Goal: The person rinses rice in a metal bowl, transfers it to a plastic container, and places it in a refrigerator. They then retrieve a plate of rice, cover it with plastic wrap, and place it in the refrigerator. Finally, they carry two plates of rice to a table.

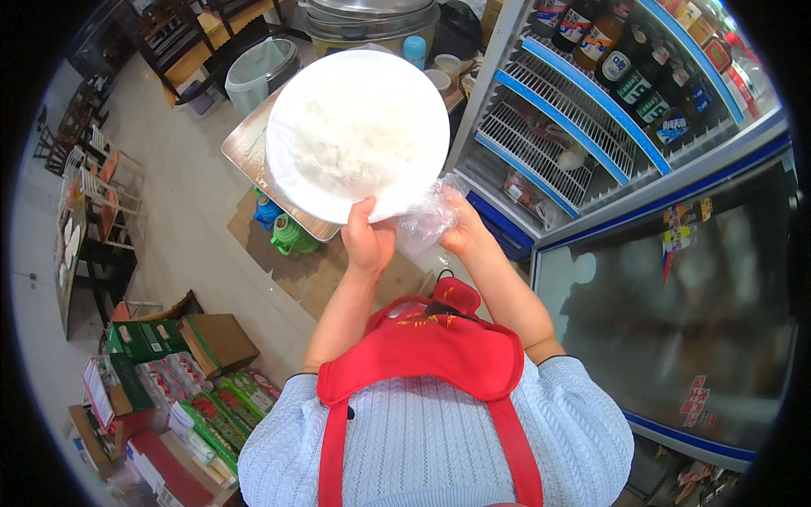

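Note:
A round white plate is held up in front of me, with pale, whitish food or residue across its middle that I cannot make out exactly. My left hand grips its near rim, the thumb over the edge. Crumpled clear plastic film hangs at the plate's lower right edge, and my right hand is closed on it. Behind the plate, a wood-patterned tabletop shows partly; the plate hides the rest.
At the right stands a refrigerator with wire shelves, bottles and an open glass door. Thermos flasks stand below the tabletop. A lined bin is beyond. Cardboard boxes and packaged goods lie at lower left.

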### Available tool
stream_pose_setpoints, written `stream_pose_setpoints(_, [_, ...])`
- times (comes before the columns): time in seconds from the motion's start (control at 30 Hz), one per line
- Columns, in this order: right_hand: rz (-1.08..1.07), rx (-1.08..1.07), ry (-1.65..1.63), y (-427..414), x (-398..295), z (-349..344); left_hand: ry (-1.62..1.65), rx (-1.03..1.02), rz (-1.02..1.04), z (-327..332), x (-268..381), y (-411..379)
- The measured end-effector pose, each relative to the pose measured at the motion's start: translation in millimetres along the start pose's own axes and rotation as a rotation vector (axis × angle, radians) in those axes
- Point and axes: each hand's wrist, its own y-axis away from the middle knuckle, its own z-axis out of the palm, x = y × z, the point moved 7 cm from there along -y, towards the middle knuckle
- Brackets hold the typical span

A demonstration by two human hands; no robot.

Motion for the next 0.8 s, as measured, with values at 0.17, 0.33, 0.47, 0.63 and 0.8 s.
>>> stream_pose_setpoints(0.17, [-0.306, -0.09, 0.329, 42, -41, -8, -0.006, 0.138, -0.081, -10, 12, -4])
stream_pose_setpoints(0.33, [-1.376, -0.111, 2.036, 111, -46, 97, 0.032, 0.2, -0.106, -13, 0, -14])
stream_pose_setpoints(0.47, [-1.653, -0.294, 2.157, 95, -45, 109, 0.079, 0.193, -0.167, -6, -17, -14])
stream_pose_setpoints(0.63, [-0.964, 0.206, 1.102, 69, -79, 42, 0.153, 0.048, -0.125, 22, -21, -7])
stream_pose_setpoints(0.8, [-0.299, 0.148, 0.342, 17, -52, 4, 0.051, -0.008, -0.105, 15, -28, -7])
